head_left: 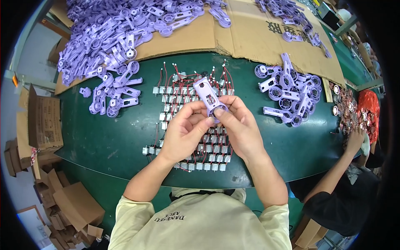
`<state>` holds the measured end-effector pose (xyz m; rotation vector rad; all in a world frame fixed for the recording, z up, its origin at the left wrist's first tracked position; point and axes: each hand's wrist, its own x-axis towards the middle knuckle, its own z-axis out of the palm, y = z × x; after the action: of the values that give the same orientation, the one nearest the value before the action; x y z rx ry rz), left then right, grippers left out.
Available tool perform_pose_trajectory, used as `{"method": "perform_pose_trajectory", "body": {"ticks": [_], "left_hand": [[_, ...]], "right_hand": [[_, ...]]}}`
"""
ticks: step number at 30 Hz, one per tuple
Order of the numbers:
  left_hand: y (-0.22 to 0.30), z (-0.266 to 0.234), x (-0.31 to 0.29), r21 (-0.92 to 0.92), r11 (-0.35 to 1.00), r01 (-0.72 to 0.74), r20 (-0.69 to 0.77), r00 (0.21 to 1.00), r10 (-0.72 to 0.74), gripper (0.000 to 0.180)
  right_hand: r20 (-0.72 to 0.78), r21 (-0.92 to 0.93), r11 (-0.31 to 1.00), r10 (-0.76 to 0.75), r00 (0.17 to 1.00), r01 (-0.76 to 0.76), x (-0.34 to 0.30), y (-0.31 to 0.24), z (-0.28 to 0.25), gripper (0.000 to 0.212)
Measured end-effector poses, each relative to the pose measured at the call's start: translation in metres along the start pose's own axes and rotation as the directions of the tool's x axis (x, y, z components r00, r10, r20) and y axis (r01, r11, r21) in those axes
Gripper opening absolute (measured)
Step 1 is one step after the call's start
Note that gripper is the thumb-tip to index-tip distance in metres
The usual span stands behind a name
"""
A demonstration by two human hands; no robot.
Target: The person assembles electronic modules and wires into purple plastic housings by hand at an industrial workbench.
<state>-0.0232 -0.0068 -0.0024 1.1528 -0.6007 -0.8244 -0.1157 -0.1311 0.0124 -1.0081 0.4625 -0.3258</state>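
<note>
Purple housing point(203, 91), pinched near its ring end by left hand point(183, 129) and right hand point(241, 123): hold steady above the motors point(212, 157).

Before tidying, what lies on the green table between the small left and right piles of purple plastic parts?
Head view: rows of red-wired silver boxy motors beneath the held purple plastic part.

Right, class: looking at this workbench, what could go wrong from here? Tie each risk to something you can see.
1. The left hand and right hand hold a purple part above rows of small motors; if dropped, it might knock some askew.
2. Red wires cross one another among the motors, so one could snag.
3. The large purple heap is loosely piled, so pieces may slide.
</note>
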Motion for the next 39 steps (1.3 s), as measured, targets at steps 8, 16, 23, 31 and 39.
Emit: {"method": "perform_pose_trajectory", "body": {"ticks": [8,16,23,31,39], "left_hand": [[-0.013,-0.003,-0.007,0.27,0.953,-0.138,0.006,0.99,0.142,0.031],[0.0,-0.007,0.003,0.141,0.976,-0.165,-0.022,0.985,0.17,0.031],[-0.002,-0.019,-0.004,0.288,0.936,-0.204,-0.088,0.967,0.238,0.031],[0.029,-0.039,0.007,0.706,0.674,-0.218,-0.088,0.917,0.389,0.03],[0.072,-0.16,-0.02,0.798,0.088,0.597,-0.577,0.712,0.402,0.054]], "right_hand": [[-0.026,-0.033,0.999,-0.033,0.999,0.033,0.002,0.015,-0.007,0.02],[0.122,-0.192,0.955,-0.205,0.971,0.225,0.0,0.008,-0.003,0.028],[0.143,-0.306,0.928,-0.174,0.974,0.211,-0.007,0.01,0.012,0.024],[-0.113,-0.634,0.727,-0.424,0.899,0.263,0.005,-0.013,-0.041,0.018],[-0.053,-0.852,0.431,-0.635,0.771,0.296,0.01,-0.032,-0.045,0.017]]}}
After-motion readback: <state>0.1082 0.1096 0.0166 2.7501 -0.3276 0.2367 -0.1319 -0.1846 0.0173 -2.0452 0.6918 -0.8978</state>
